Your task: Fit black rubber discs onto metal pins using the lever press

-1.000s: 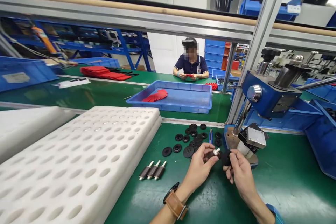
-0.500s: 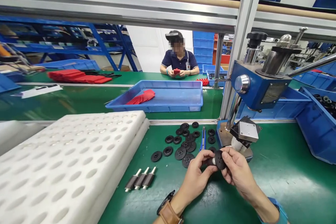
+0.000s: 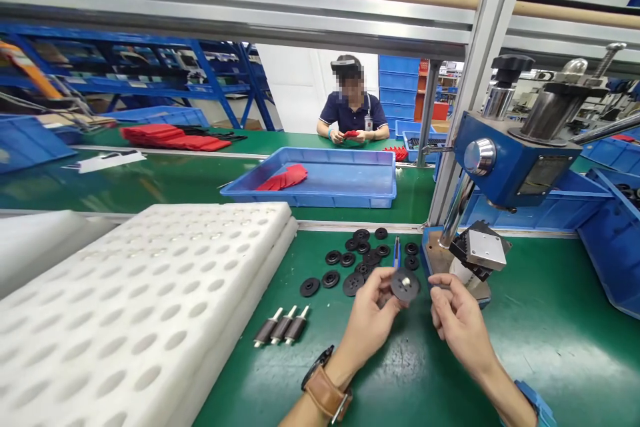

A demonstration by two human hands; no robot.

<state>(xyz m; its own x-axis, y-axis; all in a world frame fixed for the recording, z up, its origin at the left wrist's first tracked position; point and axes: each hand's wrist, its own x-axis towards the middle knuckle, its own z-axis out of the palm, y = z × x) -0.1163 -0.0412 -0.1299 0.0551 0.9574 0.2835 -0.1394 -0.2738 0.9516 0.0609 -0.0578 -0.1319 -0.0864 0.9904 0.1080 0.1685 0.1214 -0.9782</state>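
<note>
My left hand (image 3: 373, 310) is closed round a dark roller, mostly hidden by the fingers. A black disc with small holes (image 3: 404, 287) sits on the roller's end, a pale shaft tip showing at its centre. To the right, my right hand (image 3: 460, 320) is apart from the disc, its fingers loosely curled and holding nothing that I can see. Several black discs (image 3: 331, 279) lie on the green table behind my left hand, near a blue-handled tool (image 3: 397, 253). Three dark rollers with white shafts (image 3: 281, 327) lie side by side left of my hands.
White foam trays with round holes (image 3: 200, 267) fill the left side. A blue press (image 3: 515, 160) stands behind my right hand, with a metal-topped fixture (image 3: 483, 250) at its base. A blue bin (image 3: 320, 197) holds red pieces. Across the table sits a co-worker (image 3: 353, 110).
My right hand has let go of the disc and drawn away to the right. My left hand has turned the roller so the disc faces me more. The view has shifted slightly.
</note>
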